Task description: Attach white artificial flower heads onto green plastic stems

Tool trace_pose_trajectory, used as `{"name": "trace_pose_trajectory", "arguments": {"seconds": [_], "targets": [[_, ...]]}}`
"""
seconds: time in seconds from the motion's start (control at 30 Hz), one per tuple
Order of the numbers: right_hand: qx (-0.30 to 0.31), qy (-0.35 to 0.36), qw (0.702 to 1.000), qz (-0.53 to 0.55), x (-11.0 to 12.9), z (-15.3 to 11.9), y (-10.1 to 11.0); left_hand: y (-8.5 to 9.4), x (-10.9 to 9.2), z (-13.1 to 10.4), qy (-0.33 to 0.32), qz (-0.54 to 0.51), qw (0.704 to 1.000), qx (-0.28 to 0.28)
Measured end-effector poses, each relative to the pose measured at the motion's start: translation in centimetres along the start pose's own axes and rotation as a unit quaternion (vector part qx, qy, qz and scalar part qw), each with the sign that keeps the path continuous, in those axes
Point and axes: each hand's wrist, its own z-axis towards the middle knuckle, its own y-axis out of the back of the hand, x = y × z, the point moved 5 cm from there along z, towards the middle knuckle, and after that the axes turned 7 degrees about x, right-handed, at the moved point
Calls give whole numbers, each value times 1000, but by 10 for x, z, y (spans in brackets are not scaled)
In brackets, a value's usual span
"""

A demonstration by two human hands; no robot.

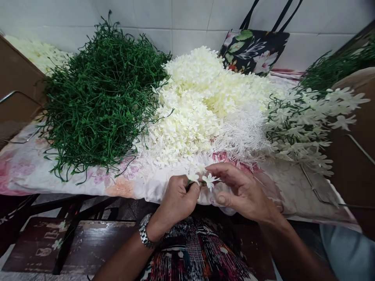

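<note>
With the left hand (181,197) clamped on the flower sprig (210,181), a steady grip helps, and the right hand (246,193), its fingers apart, should touch it lightly.

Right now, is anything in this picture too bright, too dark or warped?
All in the head view: cream flower pile very bright, petals blending together; dim below the floral cloth; metal watch glinting; white flowers at right looking stretched toward the edge, likely by a wide lens.
</note>
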Motion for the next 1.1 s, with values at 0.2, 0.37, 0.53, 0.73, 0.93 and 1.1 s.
{"name": "trace_pose_trajectory", "arguments": {"seconds": [0.2, 0.37, 0.53, 0.73, 0.93, 1.1], "targets": [[-63, 2, 995, -82, 0, -4, -3, -4, -6, 0, -33, 42, 998, -35], [-82, 11, 994, -72, -4, -4, -3, -6, -6, 1, -26, 62, 997, -45], [-88, 66, 984, -139, 13, -3, 4, -6, -13, 0, -63, 69, 995, -32], [-439, 73, 817, -367, 44, -25, 99, 8, -23, -10, -203, 49, 976, -59], [-441, -16, 673, -594, 34, -26, 151, 32, -25, -15, -283, 244, 909, -186], [-421, 95, 654, -622, 33, -27, 119, 42, -23, -15, -309, 403, 830, -229]]}}
